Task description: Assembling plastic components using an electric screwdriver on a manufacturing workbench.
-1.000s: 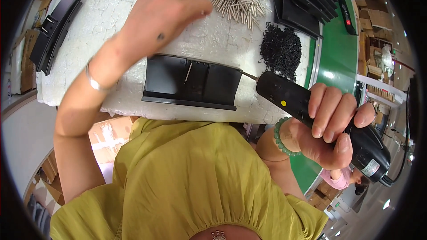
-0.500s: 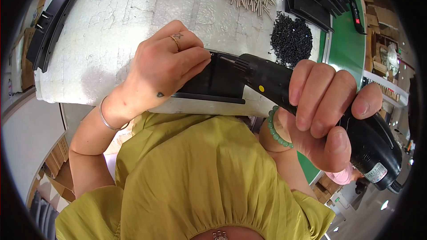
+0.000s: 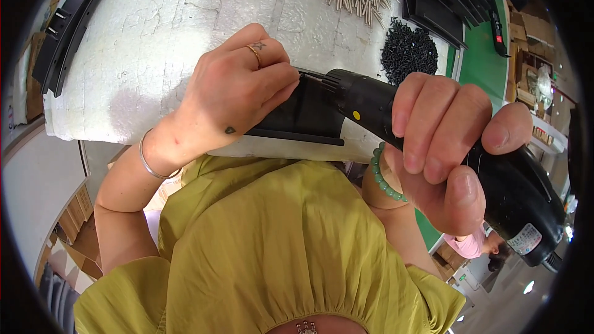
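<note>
Your right hand grasps the driver, fingers wrapped round its barrel. The driver's long axis slants from near right to far left; its bit points left, the tip right by the fingertips of your left hand. You cannot tell whether tip and fingers touch.

Left grip: fingers drawn together, back of the hand up; whether they pinch anything is hidden.

The plate, black, lies on the surface between you and the bit, long axis roughly left to right. From the left grip it runs rightward and nearer; from the right grip it lies left. Left hand is the nearer one, covering the plate's left part. The driver's nose overhangs the far right portion. Black screws sit far right of the plate.
</note>
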`<action>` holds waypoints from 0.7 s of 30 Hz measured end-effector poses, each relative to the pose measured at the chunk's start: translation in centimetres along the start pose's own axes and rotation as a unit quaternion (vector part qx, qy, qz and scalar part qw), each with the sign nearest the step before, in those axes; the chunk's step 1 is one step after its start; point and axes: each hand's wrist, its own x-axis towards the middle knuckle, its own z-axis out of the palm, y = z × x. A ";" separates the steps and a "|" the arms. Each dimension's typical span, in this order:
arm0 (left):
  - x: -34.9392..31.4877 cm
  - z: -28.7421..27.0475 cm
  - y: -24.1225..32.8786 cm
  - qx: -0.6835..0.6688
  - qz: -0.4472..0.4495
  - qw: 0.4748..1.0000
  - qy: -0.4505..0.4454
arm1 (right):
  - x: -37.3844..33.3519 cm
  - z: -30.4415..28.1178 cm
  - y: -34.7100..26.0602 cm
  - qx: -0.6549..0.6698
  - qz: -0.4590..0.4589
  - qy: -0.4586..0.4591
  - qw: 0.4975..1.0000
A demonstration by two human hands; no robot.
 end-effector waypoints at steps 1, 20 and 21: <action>0.0 0.0 0.0 -0.001 -0.001 1.000 0.001 | 0.1 0.0 0.0 -0.004 0.002 -0.004 1.000; -0.4 0.0 0.1 -0.009 -0.002 0.999 -0.044 | 1.2 1.0 0.4 -0.023 0.013 -0.045 0.999; -0.3 0.0 0.2 -0.006 -0.002 0.999 -0.049 | 1.2 0.8 0.3 -0.026 0.012 -0.044 0.999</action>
